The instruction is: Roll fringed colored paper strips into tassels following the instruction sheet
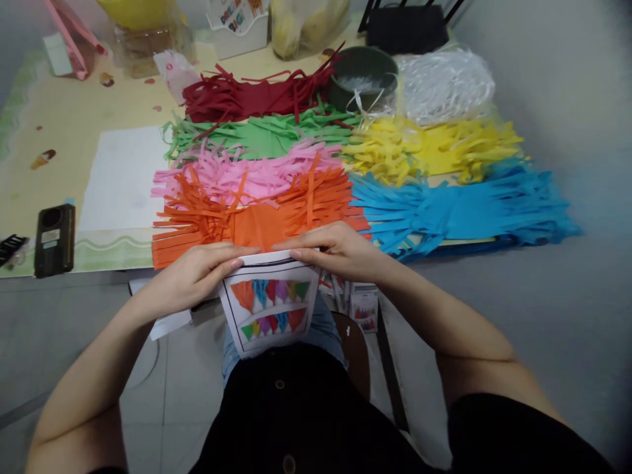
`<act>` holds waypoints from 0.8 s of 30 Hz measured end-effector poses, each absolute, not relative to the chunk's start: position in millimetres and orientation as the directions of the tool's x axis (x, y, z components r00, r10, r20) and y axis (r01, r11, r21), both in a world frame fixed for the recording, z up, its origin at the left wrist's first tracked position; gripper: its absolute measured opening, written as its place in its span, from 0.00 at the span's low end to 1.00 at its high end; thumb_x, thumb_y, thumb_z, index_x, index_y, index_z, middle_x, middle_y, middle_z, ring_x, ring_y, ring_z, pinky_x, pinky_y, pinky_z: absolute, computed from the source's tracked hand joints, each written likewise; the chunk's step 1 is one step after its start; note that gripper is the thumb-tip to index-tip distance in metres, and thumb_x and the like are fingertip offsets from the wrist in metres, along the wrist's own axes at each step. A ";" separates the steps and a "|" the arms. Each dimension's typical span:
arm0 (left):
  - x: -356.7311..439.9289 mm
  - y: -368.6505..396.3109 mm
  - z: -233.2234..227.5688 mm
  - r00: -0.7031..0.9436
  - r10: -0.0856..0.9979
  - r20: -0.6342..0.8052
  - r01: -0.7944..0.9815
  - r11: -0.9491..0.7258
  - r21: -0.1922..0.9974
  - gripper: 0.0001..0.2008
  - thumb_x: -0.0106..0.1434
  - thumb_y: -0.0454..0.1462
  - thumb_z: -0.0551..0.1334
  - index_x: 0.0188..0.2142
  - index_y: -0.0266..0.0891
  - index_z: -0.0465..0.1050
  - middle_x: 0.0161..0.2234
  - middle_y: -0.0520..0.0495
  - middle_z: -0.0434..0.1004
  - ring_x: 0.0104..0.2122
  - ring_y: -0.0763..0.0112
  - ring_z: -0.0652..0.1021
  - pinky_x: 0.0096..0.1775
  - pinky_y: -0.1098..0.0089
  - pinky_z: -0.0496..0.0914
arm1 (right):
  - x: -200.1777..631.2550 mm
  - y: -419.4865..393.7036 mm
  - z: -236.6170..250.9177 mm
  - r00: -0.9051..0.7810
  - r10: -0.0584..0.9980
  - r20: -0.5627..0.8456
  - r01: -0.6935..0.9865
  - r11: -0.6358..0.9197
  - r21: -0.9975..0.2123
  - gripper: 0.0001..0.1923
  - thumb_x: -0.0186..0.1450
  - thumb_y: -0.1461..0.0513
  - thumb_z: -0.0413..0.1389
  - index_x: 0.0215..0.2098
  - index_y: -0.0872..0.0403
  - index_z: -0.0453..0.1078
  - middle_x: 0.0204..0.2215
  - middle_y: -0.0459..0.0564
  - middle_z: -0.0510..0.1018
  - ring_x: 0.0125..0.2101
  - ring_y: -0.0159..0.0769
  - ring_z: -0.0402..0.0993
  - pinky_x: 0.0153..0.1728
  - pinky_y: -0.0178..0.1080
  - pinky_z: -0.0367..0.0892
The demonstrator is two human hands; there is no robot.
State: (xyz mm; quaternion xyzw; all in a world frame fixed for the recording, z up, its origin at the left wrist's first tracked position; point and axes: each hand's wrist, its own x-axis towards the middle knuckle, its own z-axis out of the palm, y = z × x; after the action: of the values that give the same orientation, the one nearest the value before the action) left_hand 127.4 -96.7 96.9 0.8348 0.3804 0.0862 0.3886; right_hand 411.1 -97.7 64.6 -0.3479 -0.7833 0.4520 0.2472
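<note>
A printed sheet point(274, 309) with pictures of colourful tassel garlands hangs over my lap, its top edge at the table's front edge. My left hand point(210, 268) pinches that edge near its left corner, thumb on the printed face. At the right corner my right hand point(336, 247) grips it the same way, fingers pointing inward. Just beyond my fingertips lies a bundle of orange fringed paper point(259, 224). Whether the sheet is a single leaf or part of a packet, I cannot tell.
Behind lie pink point(237, 172), green point(266, 133) and dark red fringed bundles point(261, 95); yellow point(439, 148) and blue ones point(474, 210) are to the right. A green bowl point(340, 92), white cord point(444, 85), white paper point(123, 178) and a phone point(54, 240) are also there.
</note>
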 end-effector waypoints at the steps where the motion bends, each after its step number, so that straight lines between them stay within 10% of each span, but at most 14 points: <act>1: 127.1 -95.9 96.1 0.703 0.694 -0.158 0.563 -0.407 0.720 0.21 0.74 0.46 0.51 0.60 0.46 0.73 0.52 0.46 0.80 0.50 0.63 0.80 0.53 0.68 0.72 | 411.3 -97.9 64.4 -0.637 0.767 0.074 0.320 0.351 -0.880 0.16 0.71 0.59 0.54 0.52 0.50 0.80 0.42 0.47 0.85 0.46 0.35 0.82 0.44 0.30 0.74; 24: 119.0 -101.5 91.8 0.825 0.549 -0.131 0.463 -0.525 0.715 0.23 0.76 0.42 0.48 0.68 0.47 0.61 0.63 0.46 0.71 0.58 0.66 0.76 0.58 0.68 0.69 | 419.1 -95.3 67.0 -0.781 0.621 0.068 0.264 0.427 -0.865 0.18 0.73 0.61 0.52 0.58 0.51 0.74 0.49 0.48 0.83 0.48 0.30 0.81 0.46 0.26 0.71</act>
State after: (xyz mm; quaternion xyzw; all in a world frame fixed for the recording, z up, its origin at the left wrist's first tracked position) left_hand 119.0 -101.5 91.8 0.8714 0.2903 0.0553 0.3916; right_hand 419.1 -95.3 67.0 -0.2693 -0.8223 0.4627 0.1928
